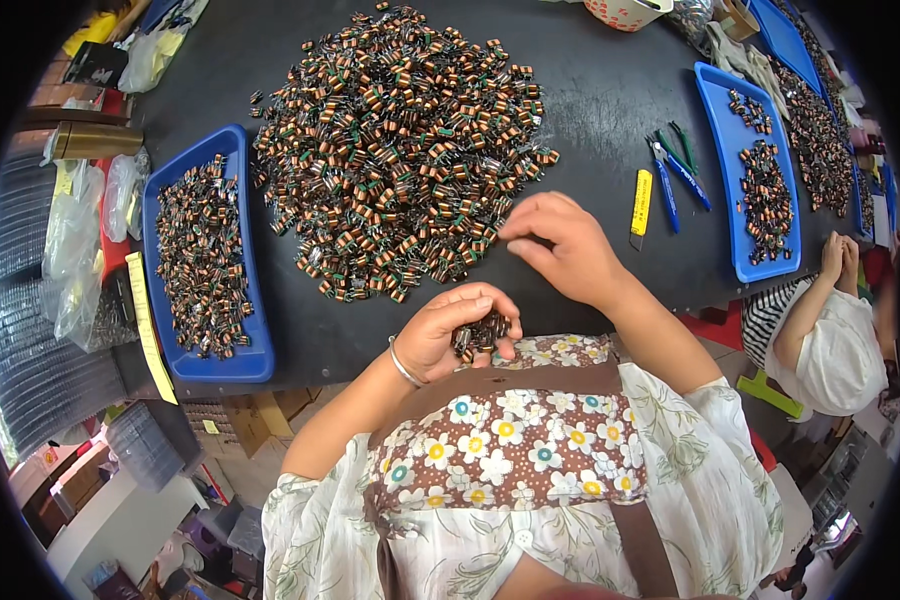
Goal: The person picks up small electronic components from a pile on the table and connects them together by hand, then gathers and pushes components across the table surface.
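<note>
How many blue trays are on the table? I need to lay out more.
3 at least: a blue tray at left, a second tray at right, a third tray at far right; others may be hidden.

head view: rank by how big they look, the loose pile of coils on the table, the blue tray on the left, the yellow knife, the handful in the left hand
1. Pile of coils
2. Blue tray
3. Handful of coils in the left hand, which looks about as big as the yellow knife; the handful sits nearer the camera, so I leave those two unranked.

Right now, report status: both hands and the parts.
Left hand cupped shut on a bunch of small coils. Right hand pinching at the edge of the big coil pile. Nothing between hands and pile.
</note>
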`<state>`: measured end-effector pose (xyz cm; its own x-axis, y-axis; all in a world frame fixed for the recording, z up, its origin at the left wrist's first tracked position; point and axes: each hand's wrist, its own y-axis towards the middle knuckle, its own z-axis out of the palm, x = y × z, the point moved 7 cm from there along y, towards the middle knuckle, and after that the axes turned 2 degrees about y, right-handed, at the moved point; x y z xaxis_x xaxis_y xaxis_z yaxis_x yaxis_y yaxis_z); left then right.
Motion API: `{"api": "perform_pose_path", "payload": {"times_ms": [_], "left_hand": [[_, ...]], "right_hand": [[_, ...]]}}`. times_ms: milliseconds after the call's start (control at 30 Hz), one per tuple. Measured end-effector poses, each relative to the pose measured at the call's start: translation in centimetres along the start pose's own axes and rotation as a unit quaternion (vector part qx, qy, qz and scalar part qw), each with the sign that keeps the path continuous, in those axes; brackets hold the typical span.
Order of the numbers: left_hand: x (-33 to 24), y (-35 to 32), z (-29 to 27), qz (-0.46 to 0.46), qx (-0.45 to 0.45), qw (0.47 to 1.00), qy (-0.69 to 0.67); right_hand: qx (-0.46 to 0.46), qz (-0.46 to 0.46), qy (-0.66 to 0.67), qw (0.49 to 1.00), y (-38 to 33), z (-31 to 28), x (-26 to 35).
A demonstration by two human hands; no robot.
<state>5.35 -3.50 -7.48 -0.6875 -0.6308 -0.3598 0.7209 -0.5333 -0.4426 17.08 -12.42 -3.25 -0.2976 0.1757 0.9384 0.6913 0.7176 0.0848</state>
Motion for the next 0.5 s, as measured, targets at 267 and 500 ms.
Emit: {"api": "perform_pose_path", "payload": {"times_ms": [267, 500], "left_hand": [[0.1, -0.2, -0.5, 0.039, 0.026, 0.999, 0.019], [-0.9, -0.1, -0.6, 0.039, -0.153, 0.979, 0.127]], "right_hand": [[-0.046, -0.050, -0.206, 0.976, 0.4, 0.0, 0.5], [0.107, 0.050, 0.000, 0.993, -1.4, 1.4, 2.3]]}}
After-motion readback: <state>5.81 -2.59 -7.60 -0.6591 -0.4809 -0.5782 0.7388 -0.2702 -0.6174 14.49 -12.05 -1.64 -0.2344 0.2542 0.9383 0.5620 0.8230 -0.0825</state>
